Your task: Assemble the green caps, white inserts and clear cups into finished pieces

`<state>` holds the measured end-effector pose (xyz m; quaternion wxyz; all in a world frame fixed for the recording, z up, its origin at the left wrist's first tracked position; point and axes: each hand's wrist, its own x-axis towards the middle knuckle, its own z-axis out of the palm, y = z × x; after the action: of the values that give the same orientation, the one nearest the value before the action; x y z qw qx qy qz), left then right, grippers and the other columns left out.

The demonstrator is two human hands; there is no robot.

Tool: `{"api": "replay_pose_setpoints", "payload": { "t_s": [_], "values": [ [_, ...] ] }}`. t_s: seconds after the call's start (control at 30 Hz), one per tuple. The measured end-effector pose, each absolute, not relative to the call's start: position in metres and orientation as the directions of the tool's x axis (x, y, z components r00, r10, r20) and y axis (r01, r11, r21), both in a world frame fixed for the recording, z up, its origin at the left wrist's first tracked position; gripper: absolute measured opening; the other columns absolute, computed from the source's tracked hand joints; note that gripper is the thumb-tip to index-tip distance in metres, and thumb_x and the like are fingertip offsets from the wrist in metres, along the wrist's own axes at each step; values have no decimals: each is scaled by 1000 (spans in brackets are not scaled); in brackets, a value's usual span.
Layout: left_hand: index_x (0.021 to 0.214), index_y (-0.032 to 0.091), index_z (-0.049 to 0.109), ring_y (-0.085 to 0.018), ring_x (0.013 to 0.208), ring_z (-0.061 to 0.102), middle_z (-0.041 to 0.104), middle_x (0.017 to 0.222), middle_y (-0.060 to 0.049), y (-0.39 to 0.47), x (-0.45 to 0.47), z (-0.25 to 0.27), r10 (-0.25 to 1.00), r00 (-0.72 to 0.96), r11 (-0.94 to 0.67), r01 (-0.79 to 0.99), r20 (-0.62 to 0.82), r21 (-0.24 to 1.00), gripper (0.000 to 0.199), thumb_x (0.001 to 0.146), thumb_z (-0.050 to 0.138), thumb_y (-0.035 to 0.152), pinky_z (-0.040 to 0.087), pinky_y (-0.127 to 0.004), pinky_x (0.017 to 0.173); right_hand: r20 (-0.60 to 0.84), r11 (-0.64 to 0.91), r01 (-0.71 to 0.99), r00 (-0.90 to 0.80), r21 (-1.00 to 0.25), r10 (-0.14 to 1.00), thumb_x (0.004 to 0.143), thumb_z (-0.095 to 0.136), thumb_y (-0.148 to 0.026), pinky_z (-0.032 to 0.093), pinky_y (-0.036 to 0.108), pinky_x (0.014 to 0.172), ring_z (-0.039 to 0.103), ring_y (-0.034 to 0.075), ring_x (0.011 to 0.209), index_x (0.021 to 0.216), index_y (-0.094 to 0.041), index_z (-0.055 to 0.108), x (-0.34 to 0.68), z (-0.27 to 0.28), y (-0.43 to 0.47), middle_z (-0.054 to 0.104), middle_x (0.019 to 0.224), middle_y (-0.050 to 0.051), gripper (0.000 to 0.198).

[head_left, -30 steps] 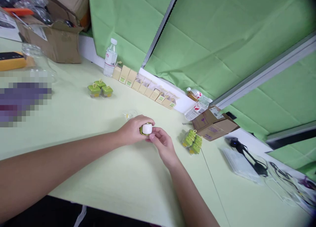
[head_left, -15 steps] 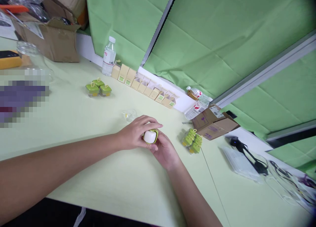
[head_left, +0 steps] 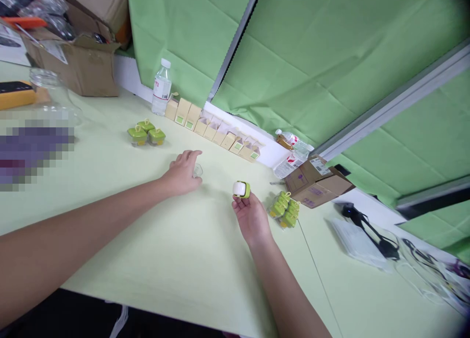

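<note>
My right hand (head_left: 252, 218) holds a small green lid (head_left: 247, 190) with a white rounded insert (head_left: 239, 189) in its fingertips, raised over the table. My left hand (head_left: 183, 174) is at a small clear plastic cup (head_left: 198, 170) on the tabletop, its thumb and fingers spread around the near side. The hand hides part of the cup, and I cannot make out whether the fingers press on it. Three small clear containers with green lids and loops (head_left: 147, 132) stand beyond my left hand. Several more of these green-lidded containers (head_left: 284, 209) are grouped right of my right hand.
Small beige cartons (head_left: 213, 129) line the back edge beside an upright water bottle (head_left: 161, 88). More bottles (head_left: 293, 154) lie near a cardboard box (head_left: 317, 183). Black headset and cables (head_left: 370, 232) are at right. A glass jar (head_left: 49, 90) and open carton (head_left: 81, 66) are at left.
My hands have parted. The left let go of the green lid and moved left to the clear cup; the right moved right, keeping the lid with its white insert.
</note>
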<state>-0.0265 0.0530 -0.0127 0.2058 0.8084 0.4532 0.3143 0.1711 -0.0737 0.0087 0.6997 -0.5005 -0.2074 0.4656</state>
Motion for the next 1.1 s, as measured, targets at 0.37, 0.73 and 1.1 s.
{"api": "replay_pose_setpoints", "payload": {
  "t_s": [0.37, 0.73, 1.1],
  "values": [
    [131, 21, 43, -27, 116, 49, 57, 120, -7, 23, -14, -10, 629, 627, -744, 315, 459, 589, 67, 67, 62, 16, 44, -41, 100, 196, 194, 61, 536, -979, 821, 85, 64, -44, 48, 26, 60, 55, 12, 68, 83, -20, 58, 157, 12, -78, 64, 83, 0, 25],
    [119, 22, 52, -25, 102, 58, 59, 111, -6, 3, -7, -3, 534, 751, -729, 177, 389, 661, 56, 70, 77, 35, 48, -35, 85, 461, 195, 590, 342, -784, 819, 91, 56, -40, 47, 33, 78, 60, 18, 85, 92, -23, 61, 153, 14, -87, 68, 96, 6, 17],
    [110, 21, 54, -24, 96, 59, 58, 103, -5, 2, -3, -13, 514, 775, -738, 182, 368, 649, 54, 67, 80, 41, 47, -34, 79, 489, 255, 767, 87, -589, 868, 91, 58, -31, 45, 39, 80, 58, 23, 88, 95, -27, 65, 153, 15, -91, 68, 90, 5, 9]
  ]
}}
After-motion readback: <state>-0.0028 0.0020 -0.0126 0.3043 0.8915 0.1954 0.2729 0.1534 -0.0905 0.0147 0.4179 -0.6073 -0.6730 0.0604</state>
